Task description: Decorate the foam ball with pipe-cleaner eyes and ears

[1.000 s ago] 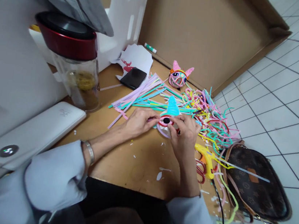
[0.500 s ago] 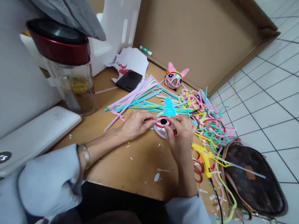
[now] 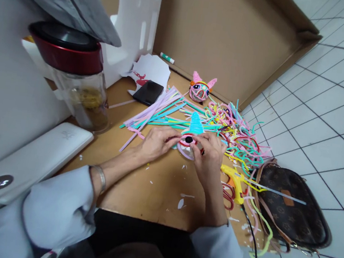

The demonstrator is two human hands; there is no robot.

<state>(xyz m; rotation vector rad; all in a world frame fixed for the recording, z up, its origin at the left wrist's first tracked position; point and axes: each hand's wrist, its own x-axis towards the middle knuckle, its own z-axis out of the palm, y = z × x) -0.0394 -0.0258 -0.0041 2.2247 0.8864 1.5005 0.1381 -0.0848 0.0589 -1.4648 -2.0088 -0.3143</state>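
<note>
From the head view, we held a small pipe-cleaner figure (image 3: 190, 136) (blue cone on top, a black eye ringed in red) near the middle of the table (image 3: 151, 189). We could not tell whether it rested on the wood. Our left hand (image 3: 157, 142) pinched its edge at nine o'clock between thumb and forefinger. Our right hand (image 3: 209, 159) pinched the edge at three o'clock, other fingers curled. Straight pipe cleaners (image 3: 158, 110) lay at eleven o'clock from the figure, and a pink-horned head (image 3: 200, 90) stood at twelve. A tangled heap (image 3: 243, 142) spread at two o'clock. The yellow glue gun (image 3: 234, 181) lay at four o'clock, beside red scissors (image 3: 229, 197). A phone (image 3: 148, 92) sat at ten o'clock.
</note>
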